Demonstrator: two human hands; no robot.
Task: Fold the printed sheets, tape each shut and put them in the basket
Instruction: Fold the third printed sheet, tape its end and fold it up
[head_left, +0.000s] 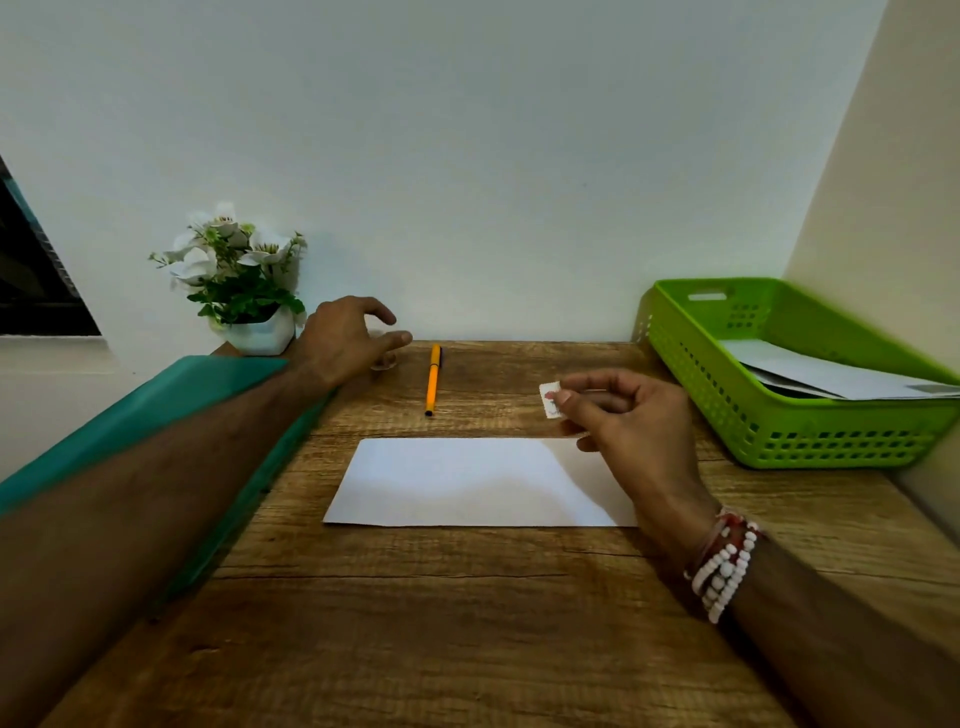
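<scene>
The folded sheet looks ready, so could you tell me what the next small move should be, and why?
Probably bring the right hand down and press its small sticker onto the folded sheet. The sheet lies flat with no seal visible on it, the sticker is pinched just above its far right corner, and the basket already holds papers.

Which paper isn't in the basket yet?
The white folded sheet lying flat on the wooden table, near the right hand. The other papers already sit inside the green plastic basket.
</scene>
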